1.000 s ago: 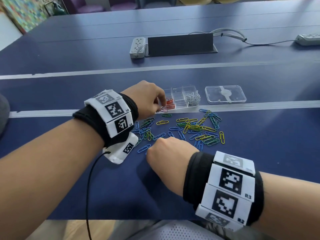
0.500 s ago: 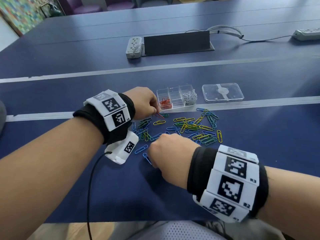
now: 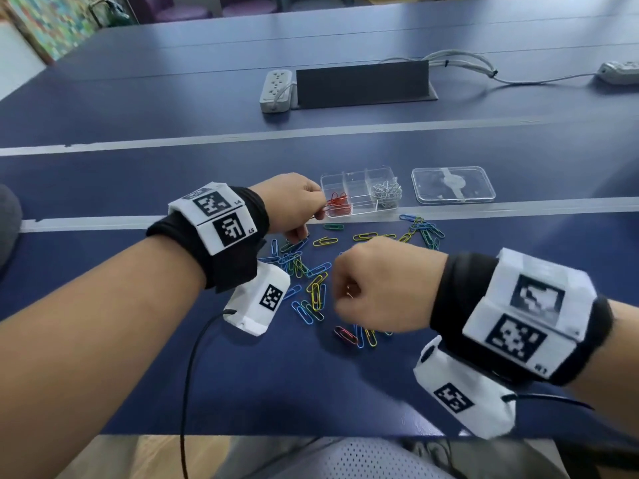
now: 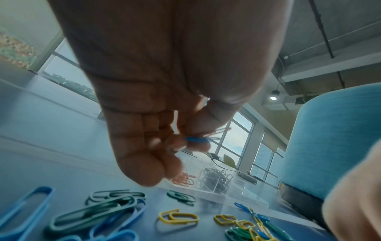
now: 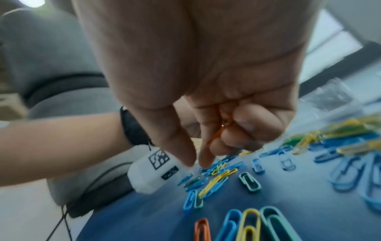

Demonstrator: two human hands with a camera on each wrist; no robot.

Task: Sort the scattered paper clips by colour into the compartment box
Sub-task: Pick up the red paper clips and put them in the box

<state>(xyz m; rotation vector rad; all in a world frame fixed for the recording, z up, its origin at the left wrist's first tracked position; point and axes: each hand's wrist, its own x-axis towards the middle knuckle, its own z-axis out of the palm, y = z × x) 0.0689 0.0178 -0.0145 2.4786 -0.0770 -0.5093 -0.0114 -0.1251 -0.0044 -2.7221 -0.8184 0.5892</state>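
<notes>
Between the left hand's [image 4: 164,114] thumb and fingertips [image 4: 198,146] sits a small pinch of clips: one blue plastic-coated paper clip [image 4: 196,139] crosswise, plus a reddish wire clip [image 3: 320,213] poking out beyond it. Just past those fingers waits the clear plastic compartment box [image 3: 359,174], red clips [image 3: 338,203] heaped in its near-left cell and silver ones [image 3: 386,194] in the near-right, so that red looks bound for its own kind. Over to the right hand [image 3: 383,288], curled tight, fingers [image 5: 208,151] folded round an orange-red clip [image 5: 215,137] tucked against the palm, likely stockpiling before a trip. Under and around both sets of fingers lies the scattered pile of blue, green and yellow clips [image 3: 311,281] on the dark blue tabletop [image 3: 138,392], with one more red clip [image 3: 345,334] nearest the body. Beyond the box lies its transparent lid [image 3: 453,184].
</notes>
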